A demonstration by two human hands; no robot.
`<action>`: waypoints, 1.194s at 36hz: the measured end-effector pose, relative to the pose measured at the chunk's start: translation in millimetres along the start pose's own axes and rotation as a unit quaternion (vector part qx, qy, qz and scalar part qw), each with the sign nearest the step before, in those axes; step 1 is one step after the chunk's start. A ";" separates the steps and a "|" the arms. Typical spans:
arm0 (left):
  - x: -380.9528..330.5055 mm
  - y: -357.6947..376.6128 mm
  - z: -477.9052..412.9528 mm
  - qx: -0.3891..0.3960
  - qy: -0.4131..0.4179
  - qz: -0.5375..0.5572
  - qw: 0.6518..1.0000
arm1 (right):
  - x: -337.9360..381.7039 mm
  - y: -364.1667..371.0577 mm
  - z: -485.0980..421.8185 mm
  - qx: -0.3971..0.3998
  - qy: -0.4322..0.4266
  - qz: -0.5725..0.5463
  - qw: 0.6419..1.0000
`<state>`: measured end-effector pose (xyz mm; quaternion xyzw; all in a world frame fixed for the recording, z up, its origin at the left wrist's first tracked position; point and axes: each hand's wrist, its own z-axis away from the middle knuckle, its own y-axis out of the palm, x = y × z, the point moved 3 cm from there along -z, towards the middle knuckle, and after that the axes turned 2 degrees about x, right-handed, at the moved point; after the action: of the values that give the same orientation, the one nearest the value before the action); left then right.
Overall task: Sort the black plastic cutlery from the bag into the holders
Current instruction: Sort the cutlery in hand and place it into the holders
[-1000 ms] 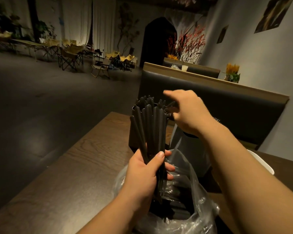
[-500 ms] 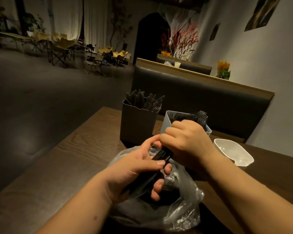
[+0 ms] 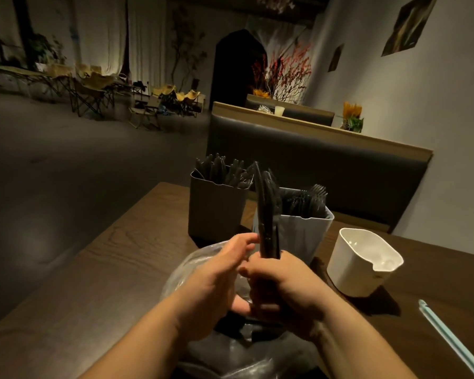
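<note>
Black cutlery bundle (image 3: pixel 266 214) upright in R hand (image 3: pixel 282 285) grip, over bag (image 3: pixel 181 272). L hand (image 3: pixel 216 274), fingers relaxed, just beside at 9 o'clock; dark holder (image 3: pixel 216 212) at 11.

The lower ends of the bundle of black cutlery (image 3: pixel 267 214) vanish inside the right hand (image 3: pixel 285 285), and in the dim light its pieces cannot be told apart by kind. The right hand partly covers the fingers of the left hand (image 3: pixel 216 274), so whether they grip anything is unclear. Hands and forearms hide most of the plastic bag (image 3: pixel 181 272), which the bottom edge cuts off. The pale blue stick (image 3: pixel 446 333) runs out at the lower right corner.
</note>
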<state>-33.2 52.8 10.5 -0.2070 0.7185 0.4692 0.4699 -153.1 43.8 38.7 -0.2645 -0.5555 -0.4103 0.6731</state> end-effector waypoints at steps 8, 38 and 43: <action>5.5 1.7 -2.5 -0.075 0.034 -0.120 0.989 | -20.8 4.0 -8.0 0.040 0.015 0.065 0.997; 1.8 -3.0 -5.8 -0.196 0.089 -0.065 0.974 | 69.4 2.0 2.9 -0.295 -0.245 0.390 0.837; 6.9 -0.3 -6.3 -0.203 0.091 -0.090 0.971 | 52.0 13.2 -12.9 -0.358 -0.296 0.367 0.805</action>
<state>-39.3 48.2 5.1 -0.4035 0.6263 0.5405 0.3909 -132.7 26.8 87.0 -0.7800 -0.4025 -0.2039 0.4336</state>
